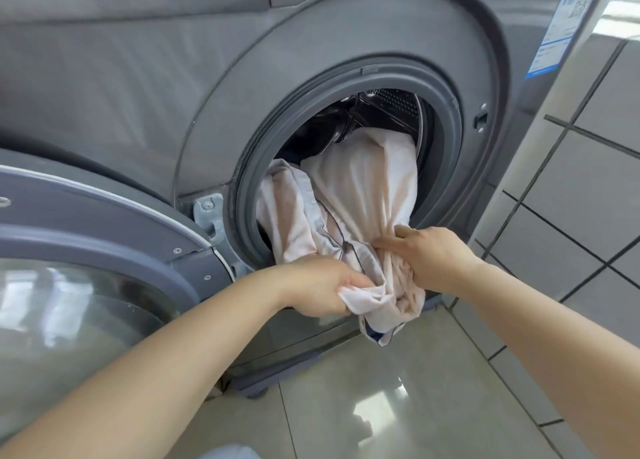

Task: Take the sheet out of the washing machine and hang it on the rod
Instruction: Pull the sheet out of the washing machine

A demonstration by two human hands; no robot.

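A pale pink sheet [349,195] with thin dark piping spills out of the round drum opening of the grey washing machine [145,88]. Part of the cloth is still inside the drum, part hangs over the rubber door seal [446,126] down toward the floor. My left hand [318,289] grips a bunched end of the sheet just below the opening. My right hand [433,254] clutches a gathered fold of the same sheet at the lower right of the seal. No rod is in view.
The machine's door [93,233] with its glass window stands swung open at the left, close to my left forearm. A tiled wall [581,188] rises on the right. Glossy floor tiles [398,399] lie below the machine. A blue label [564,22] sits on the machine's upper right.
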